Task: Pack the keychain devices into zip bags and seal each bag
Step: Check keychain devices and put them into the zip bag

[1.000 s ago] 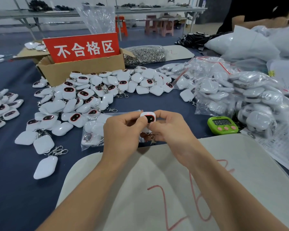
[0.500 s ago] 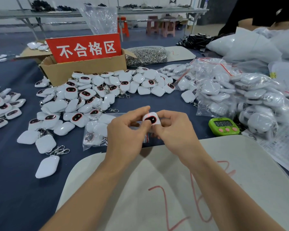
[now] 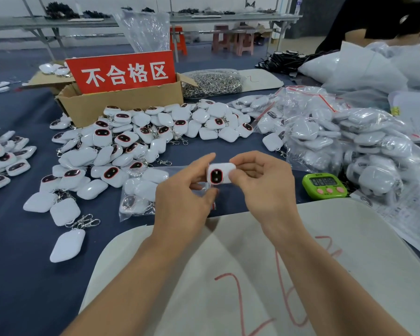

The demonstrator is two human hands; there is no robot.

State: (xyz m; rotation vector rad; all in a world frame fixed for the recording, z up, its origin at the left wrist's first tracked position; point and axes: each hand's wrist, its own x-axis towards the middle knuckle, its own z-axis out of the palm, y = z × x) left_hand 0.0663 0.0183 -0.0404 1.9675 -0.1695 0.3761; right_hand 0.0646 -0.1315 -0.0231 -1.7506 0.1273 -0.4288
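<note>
Left hand [image 3: 182,197] and right hand [image 3: 264,190] both pinch one white keychain device [image 3: 220,175] with curled fingers.

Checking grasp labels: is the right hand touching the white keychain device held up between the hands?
Touching. Head view: the right hand pinches the keychain device by its right edge, thumb and fingertips overlapping it with no gap.

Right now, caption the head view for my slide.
The left hand and right hand pinch a keychain device over the table; loose devices left, bagged ones right.

My blue table [image 3: 22,287] carries loose devices [image 3: 141,139], a box [image 3: 121,103], filled bags [image 3: 349,141], a timer [image 3: 325,186] and a white mat [image 3: 374,238].
</note>
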